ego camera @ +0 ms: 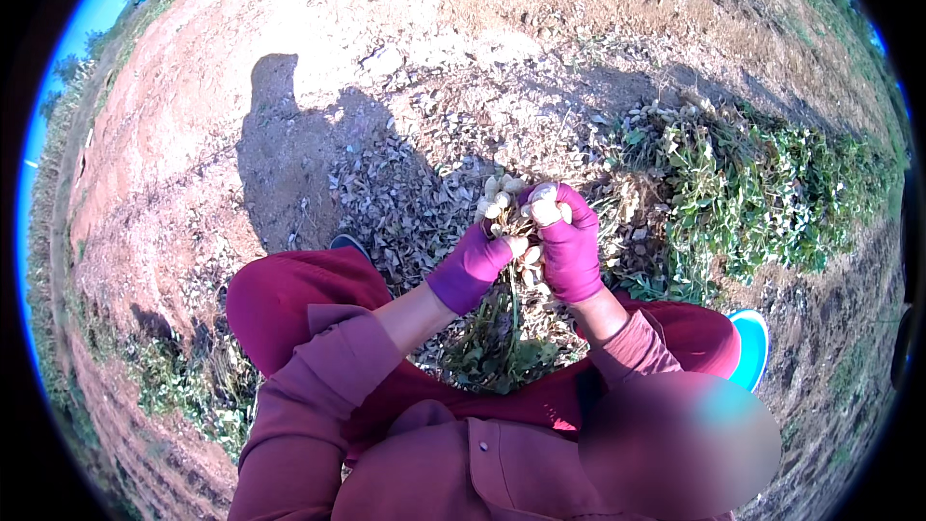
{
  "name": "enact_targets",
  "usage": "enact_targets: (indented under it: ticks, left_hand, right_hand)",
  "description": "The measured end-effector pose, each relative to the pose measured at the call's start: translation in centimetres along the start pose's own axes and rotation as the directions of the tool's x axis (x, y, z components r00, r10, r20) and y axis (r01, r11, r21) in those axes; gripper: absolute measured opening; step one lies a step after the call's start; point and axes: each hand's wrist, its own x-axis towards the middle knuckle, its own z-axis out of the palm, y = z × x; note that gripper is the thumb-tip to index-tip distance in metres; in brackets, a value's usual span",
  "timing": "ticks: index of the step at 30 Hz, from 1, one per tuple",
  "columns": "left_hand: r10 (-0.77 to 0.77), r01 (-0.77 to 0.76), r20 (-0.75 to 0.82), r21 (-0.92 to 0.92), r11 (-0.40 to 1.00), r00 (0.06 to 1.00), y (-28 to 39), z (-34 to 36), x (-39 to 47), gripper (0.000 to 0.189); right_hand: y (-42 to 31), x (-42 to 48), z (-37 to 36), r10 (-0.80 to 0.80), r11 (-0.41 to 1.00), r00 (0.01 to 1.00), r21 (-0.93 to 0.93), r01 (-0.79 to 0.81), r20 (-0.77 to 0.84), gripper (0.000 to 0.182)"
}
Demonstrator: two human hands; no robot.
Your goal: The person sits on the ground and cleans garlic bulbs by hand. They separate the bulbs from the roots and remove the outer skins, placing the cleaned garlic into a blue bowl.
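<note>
Both of my hands wear purple fingerless gloves and meet in front of me, above the ground between my bent knees. My left hand point(477, 260) grips the root end of a peanut plant point(515, 297), where a cluster of pale peanut pods point(500, 194) sticks out past the fingers. Its stem and green leaves point(506, 358) hang down towards my lap. My right hand point(571, 246) is closed right beside the roots, with pale pods at its fingertips; fingers and pods are hard to tell apart there. More pods point(532, 260) show between the two hands.
Uprooted leafy peanut plants point(767, 181) lie heaped at the right, some pods point(658, 113) on top. A turquoise basin point(751, 349) partly shows beside my right knee. Dry leaves point(405, 210) litter the soil ahead. More greenery point(195, 391) lies at the left.
</note>
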Motion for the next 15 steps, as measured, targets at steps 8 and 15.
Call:
enact_targets:
  ticks: [8,15]
  left_hand:
    - [0.097,-0.089,-0.101,0.084,0.992,0.99,-0.8,-0.1,0.1,0.059]
    - [0.031,-0.046,-0.222,-0.064,0.997,0.975,0.1,2.4,0.1,0.036]
  right_hand:
    - [1.6,1.0,0.1,-0.087,0.968,0.987,-0.248,0.052,-0.133,0.01]
    - [-0.4,2.0,0.8,0.367,0.888,0.888,0.388,-0.246,-0.276,0.018]
